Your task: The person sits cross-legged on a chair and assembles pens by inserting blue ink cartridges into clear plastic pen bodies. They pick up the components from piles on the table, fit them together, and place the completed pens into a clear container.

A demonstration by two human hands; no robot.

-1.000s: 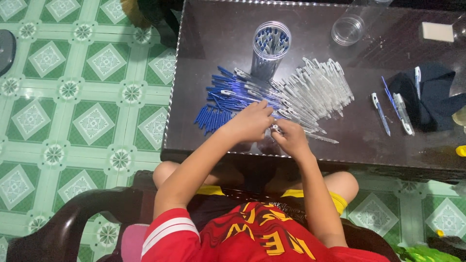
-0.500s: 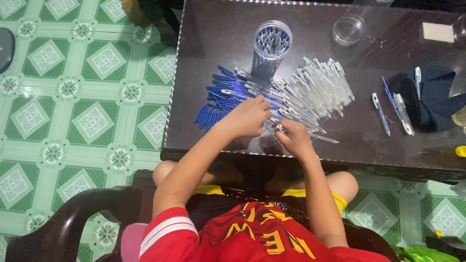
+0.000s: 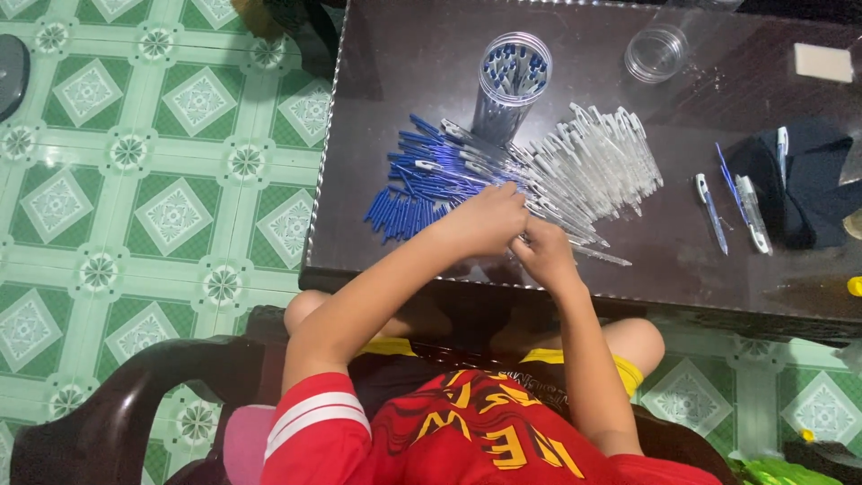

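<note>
Gripping: the right hand point(image 3: 541, 254) has its fingers curled tight around a thin pen part, too small to tell apart, at the near edge of the heap.
Left hand: the left hand point(image 3: 485, 218) lies knuckles-up just beside the right one, fingers bent down onto the pens; whether they pinch anything I cannot tell.
Clear barrels: a fan of clear pen barrels point(image 3: 588, 171) spreads from the hands toward the far right of the heap, touching both hands at its near end.
Blue parts: a pile of blue pen parts point(image 3: 409, 193) lies left of the hands, overlapping the clear barrels.
Jar: a clear round jar point(image 3: 510, 81) holding upright blue-capped pens stands just behind the heap.
Lid: a clear round lid point(image 3: 656, 52) sits farther back, to the right of the jar.
Loose pens: 3 or so loose pens point(image 3: 734, 202) lie well apart to the right, beside a dark cloth point(image 3: 813, 184).
Block: a small white block point(image 3: 823, 62) rests near the far right corner.
Desk: the dark glossy desk point(image 3: 395, 63) carries all of this.
Floor: green patterned tiles point(image 3: 135, 180) show to the left.
</note>
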